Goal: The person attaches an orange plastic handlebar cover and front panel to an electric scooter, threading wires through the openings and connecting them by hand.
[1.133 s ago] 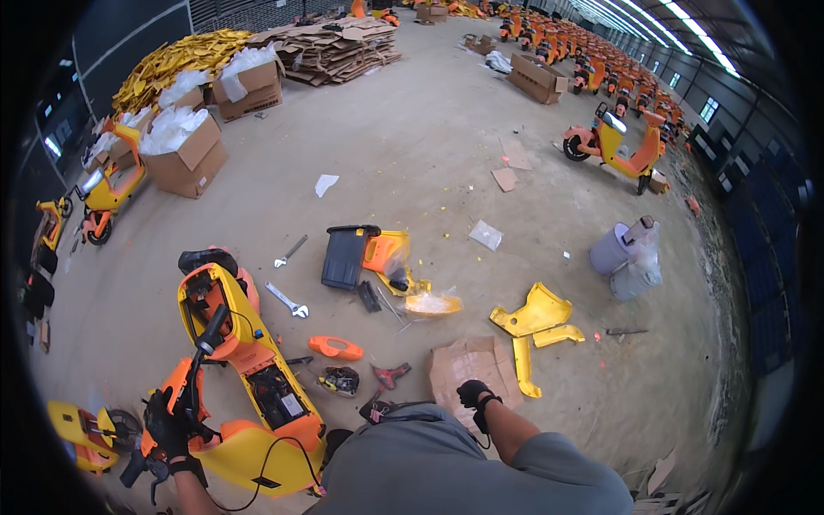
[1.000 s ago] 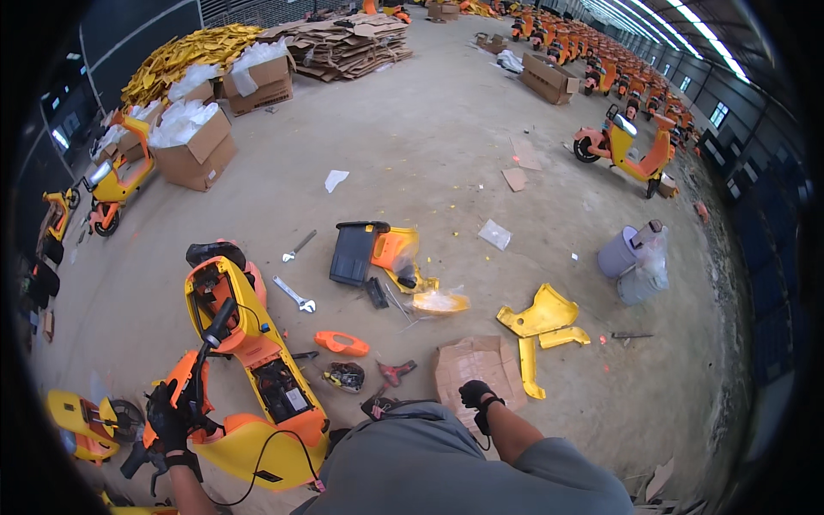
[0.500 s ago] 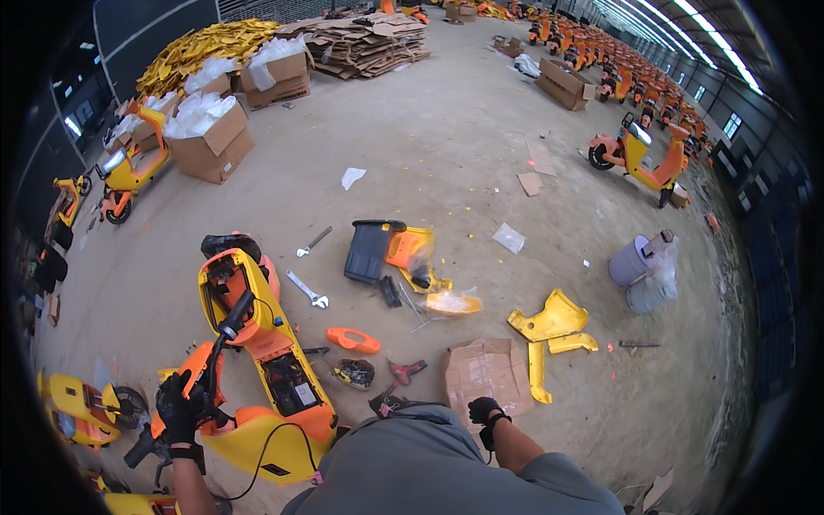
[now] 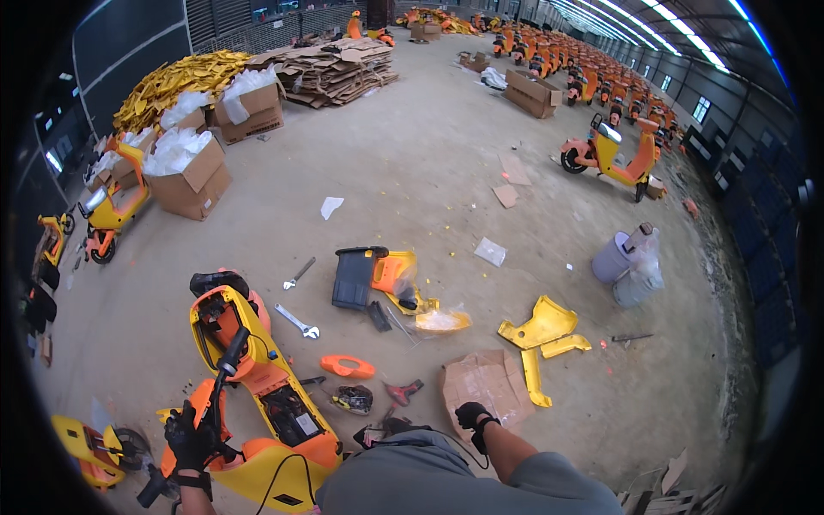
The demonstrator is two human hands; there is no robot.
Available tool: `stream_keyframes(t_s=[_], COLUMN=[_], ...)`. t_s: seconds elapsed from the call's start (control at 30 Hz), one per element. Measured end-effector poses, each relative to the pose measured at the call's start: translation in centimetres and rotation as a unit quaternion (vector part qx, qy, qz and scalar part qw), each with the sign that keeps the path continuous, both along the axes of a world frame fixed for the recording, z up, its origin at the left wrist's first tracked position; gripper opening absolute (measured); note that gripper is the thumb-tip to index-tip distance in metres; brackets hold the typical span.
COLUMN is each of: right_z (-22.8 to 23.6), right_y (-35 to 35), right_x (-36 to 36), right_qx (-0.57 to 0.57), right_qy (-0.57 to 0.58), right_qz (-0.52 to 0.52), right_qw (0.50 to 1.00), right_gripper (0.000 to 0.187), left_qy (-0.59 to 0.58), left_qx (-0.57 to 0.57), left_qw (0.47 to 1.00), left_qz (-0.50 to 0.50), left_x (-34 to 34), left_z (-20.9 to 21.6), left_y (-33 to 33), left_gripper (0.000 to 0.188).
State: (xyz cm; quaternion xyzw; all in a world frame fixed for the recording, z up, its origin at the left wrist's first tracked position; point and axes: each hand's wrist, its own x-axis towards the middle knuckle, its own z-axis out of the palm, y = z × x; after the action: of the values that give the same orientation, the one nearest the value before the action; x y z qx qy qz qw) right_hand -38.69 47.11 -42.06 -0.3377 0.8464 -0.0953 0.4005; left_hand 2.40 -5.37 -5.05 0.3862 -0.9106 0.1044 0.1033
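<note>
A yellow and orange scooter (image 4: 273,378) stands at my left with its inner compartment uncovered. My left hand (image 4: 187,436), in a black glove, is closed around the middle of its handlebar (image 4: 225,365), beside an orange front panel. Its fingertips are partly hidden. My right hand (image 4: 472,415), also black-gloved, is curled into a fist above a flattened cardboard sheet (image 4: 489,378); anything inside the fist is hidden. Close by on the floor lie a red and black power tool (image 4: 402,392), an orange oval part (image 4: 348,366) and an adjustable wrench (image 4: 297,321).
Ahead lie a dark bin (image 4: 357,276), yellow body panels (image 4: 542,323) and a second wrench (image 4: 299,273). A bucket (image 4: 611,257) stands right. Boxes with plastic wrap (image 4: 190,176) are at far left. Another scooter (image 4: 90,446) stands behind my left hand; rows of scooters fill the far right.
My view has turned slightly right and up, so distant things shift left and floor items appear lower. My left hand stays on the handlebar; my right stays a fist over the cardboard.
</note>
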Motion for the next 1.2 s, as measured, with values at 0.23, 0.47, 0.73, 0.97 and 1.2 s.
stream_keyframes(t_s=[0.23,0.47,0.73,0.97,1.2], right_z=[4.6,27.5,32.4,34.3,27.0], right_y=[-8.2,-35.1,-49.3,-50.9,-54.8], right_x=[1.1,7.5,19.7,21.6,21.2], right_qx=[-0.042,-0.411,-0.484,-0.316,-0.522], right_qy=[-0.078,-0.097,0.134,0.161,0.136], right_qz=[-0.147,-0.008,0.348,0.429,0.34], right_qw=[0.985,0.906,0.791,0.831,0.77], right_gripper=[0.037,0.042,0.071,0.076,0.047], left_qy=[0.06,0.069,0.096,0.065,0.21], left_qx=[0.068,0.028,0.026,-0.012,0.006], left_qw=[0.995,0.993,0.992,0.998,0.978], left_qz=[-0.038,-0.087,-0.075,0.024,-0.016], left_x=[1.1,2.0,1.6,0.4,-2.0], left_z=[-1.6,-2.1,-1.9,-0.2,4.2], left_y=[-1.0,-1.6,-1.3,3.3,7.2], left_gripper=[0.061,0.059,0.056,0.053,0.039])
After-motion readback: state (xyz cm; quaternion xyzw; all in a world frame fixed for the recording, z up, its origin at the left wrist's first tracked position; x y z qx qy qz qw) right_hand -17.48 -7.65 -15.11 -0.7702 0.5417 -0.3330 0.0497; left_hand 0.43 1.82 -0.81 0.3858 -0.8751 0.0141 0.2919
